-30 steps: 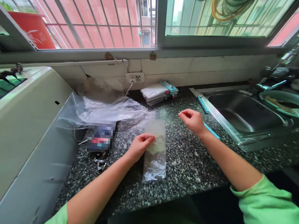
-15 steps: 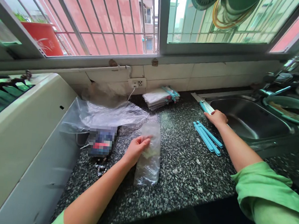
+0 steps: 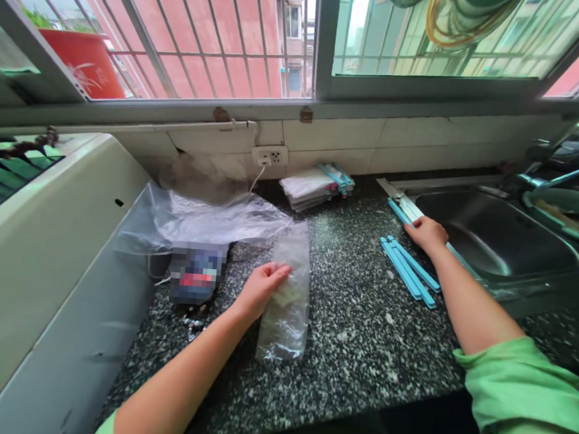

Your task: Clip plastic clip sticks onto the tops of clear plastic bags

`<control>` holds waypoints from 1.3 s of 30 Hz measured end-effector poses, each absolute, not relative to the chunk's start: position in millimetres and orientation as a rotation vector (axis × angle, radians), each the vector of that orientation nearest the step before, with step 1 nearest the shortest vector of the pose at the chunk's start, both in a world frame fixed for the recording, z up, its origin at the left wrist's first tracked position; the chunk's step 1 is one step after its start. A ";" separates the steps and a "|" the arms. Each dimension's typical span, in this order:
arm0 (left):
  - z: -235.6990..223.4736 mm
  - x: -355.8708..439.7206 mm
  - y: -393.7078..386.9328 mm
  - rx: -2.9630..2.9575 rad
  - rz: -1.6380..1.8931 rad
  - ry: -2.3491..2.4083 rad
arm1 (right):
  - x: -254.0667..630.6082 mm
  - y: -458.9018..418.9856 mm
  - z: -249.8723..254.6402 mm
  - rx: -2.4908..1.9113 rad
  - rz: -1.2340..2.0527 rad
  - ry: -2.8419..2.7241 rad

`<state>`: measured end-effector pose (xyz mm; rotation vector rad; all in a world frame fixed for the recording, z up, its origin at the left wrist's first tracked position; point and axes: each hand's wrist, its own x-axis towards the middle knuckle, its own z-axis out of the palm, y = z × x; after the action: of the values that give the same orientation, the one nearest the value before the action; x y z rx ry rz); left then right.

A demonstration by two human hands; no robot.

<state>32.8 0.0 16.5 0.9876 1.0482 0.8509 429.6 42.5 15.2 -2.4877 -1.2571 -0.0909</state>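
My left hand [image 3: 261,294] is closed in a pinch on the side of a clear, flat plastic bag [image 3: 283,333] lying on the counter. At the sink's left edge, my right hand [image 3: 428,235] has its fingers closed around the near end of a light-blue plastic strip [image 3: 398,211]. A long silvery-white piece [image 3: 407,203] lies alongside that strip; its kind is unclear, and my fingers hide part of both. Just below my right hand, several light-blue strips [image 3: 405,273], like bag-sealing clips, lie loosely together on the counter.
A stack of filled bags with blue clips [image 3: 306,188] sits by the wall, below a socket [image 3: 270,155]. Crumpled clear plastic [image 3: 209,221] and a blurred dark packet [image 3: 197,273] lie left. The metal sink [image 3: 489,226] is at right, a white appliance [image 3: 53,225] at left.
The camera view has shifted slightly, moving the scene a little. Both hands keep their places, the left on the bag and the right at the strip by the sink.
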 end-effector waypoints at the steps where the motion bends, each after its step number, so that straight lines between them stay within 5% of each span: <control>1: 17.6 33.0 0.0 0.987 0.858 1.044 | 428.5 40.4 17.4 -2.496 -0.077 -1.254; 24: 23.1 36.5 -7.9 0.922 0.880 0.990 | 270.4 -23.2 35.6 -1.564 -0.048 -1.870; 39: 24.0 43.6 -19.2 0.811 0.810 0.874 | 247.5 -46.7 29.7 -1.238 0.009 -2.088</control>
<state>43.6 -19.2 24.0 0.8113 0.8741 0.8098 247.5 -46.7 29.7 -1.2383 -2.0878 0.0091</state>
